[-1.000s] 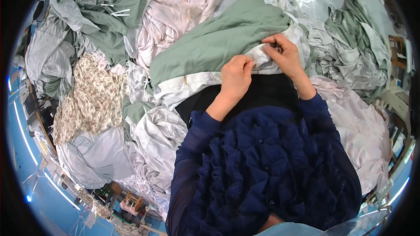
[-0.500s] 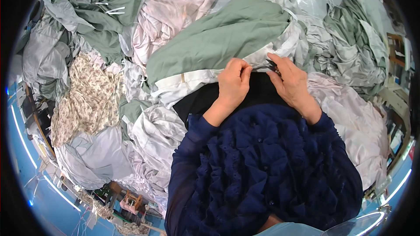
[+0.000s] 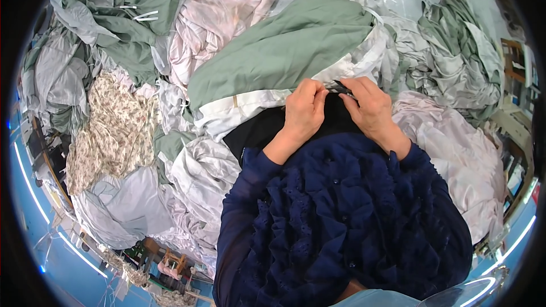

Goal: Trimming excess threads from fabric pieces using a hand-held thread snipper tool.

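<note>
White edging [image 3: 247,104] is pinched between the thumb and curled forefinger of the left hand [image 3: 304,108]; the right hand [image 3: 368,109] grasps a small dark tool [image 3: 341,86], its tip close to the left fingertips, the pinch presumably keeping the edge steady beside it; both hands show their backs, wrists angled inward, forearms converging from bent elbows in navy sleeves [image 3: 256,173]; the edging borders green cloth [image 3: 273,51], which lies just beyond black fabric [image 3: 261,128] at the lap; pink cloth [image 3: 216,23] is heaped behind, floral cloth [image 3: 114,131] leftward.
</note>
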Available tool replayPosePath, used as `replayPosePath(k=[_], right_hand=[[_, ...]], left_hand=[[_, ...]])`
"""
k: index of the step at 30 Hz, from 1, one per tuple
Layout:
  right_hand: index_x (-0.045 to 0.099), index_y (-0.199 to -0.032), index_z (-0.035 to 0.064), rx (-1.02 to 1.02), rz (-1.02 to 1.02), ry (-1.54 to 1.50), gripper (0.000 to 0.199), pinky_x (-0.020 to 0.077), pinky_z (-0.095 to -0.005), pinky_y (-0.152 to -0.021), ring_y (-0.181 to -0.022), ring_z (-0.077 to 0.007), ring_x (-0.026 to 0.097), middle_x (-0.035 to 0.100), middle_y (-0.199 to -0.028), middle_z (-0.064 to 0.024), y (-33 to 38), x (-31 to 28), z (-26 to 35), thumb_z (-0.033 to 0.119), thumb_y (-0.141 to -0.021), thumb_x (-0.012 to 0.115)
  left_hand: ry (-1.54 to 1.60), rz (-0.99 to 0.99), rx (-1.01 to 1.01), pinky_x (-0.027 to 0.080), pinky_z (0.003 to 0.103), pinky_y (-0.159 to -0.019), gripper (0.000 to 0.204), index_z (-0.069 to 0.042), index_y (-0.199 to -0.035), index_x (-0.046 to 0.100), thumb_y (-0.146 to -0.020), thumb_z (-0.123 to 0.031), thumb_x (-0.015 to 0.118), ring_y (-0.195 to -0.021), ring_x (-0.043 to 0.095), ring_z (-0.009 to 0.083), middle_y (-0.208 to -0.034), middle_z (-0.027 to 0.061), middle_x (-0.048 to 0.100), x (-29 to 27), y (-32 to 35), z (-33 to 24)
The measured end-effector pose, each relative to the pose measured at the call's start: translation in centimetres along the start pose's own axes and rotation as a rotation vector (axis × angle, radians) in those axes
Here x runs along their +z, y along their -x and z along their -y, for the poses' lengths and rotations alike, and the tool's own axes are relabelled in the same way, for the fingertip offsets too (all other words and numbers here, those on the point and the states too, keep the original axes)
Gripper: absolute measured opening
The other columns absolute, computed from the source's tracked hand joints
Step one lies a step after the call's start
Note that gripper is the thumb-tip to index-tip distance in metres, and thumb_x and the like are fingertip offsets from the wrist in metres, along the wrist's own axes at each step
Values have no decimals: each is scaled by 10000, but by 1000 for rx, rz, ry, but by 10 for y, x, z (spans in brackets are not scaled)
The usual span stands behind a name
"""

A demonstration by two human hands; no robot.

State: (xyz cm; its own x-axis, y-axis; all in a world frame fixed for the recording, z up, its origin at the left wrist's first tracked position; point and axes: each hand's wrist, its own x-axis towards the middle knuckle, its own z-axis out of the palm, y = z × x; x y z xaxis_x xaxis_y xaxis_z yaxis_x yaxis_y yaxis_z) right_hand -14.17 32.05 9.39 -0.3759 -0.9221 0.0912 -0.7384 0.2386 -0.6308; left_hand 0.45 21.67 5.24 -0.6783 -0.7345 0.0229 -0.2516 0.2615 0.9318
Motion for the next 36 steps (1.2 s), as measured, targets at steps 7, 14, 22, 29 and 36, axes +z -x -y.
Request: replayPosePath(k=[7,14,22,29,36], right_hand=[[660,-1087,53,-21,-3,6,331,527,-365,-670,-810,-300,655,651,-932,-102,-3,5,-3,14,-768,736],[657,-1090,35,-24,-48,-45,339,520,-361,-669,-804,-299,650,652,-940,-116,-1,9,-12,-13,-763,735],[650,-1098,17,14,-39,-116,349,530,-345,-676,-805,-293,658,653,-957,-128,3,9,-9,-17,-762,740],[655,-1069,50,-1,-19,-81,317,529,-362,-625,-762,-296,652,642,-900,-91,4,12,-5,43,-764,743],[664,-1078,45,-44,28,-33,337,534,-355,-663,-803,-299,661,656,-937,-104,3,9,-5,10,-753,745]], left_hand=[[44,55,46,454,376,-557,111,-17,-852,542,-836,32,639,-632,580,323,-766,137,570,-5,5,-4],[10,39,10,463,369,-556,115,-16,-867,547,-843,23,653,-632,589,317,-775,136,585,-9,13,2],[-128,38,-204,498,386,-592,219,-5,-887,580,-800,-111,752,-663,623,297,-788,131,623,4,4,10],[-151,-38,-142,499,343,-590,116,1,-815,641,-806,-88,714,-613,623,226,-717,125,637,14,3,20],[-68,-12,-172,502,410,-600,87,-7,-808,593,-809,-45,671,-663,639,324,-768,155,635,8,7,18]])
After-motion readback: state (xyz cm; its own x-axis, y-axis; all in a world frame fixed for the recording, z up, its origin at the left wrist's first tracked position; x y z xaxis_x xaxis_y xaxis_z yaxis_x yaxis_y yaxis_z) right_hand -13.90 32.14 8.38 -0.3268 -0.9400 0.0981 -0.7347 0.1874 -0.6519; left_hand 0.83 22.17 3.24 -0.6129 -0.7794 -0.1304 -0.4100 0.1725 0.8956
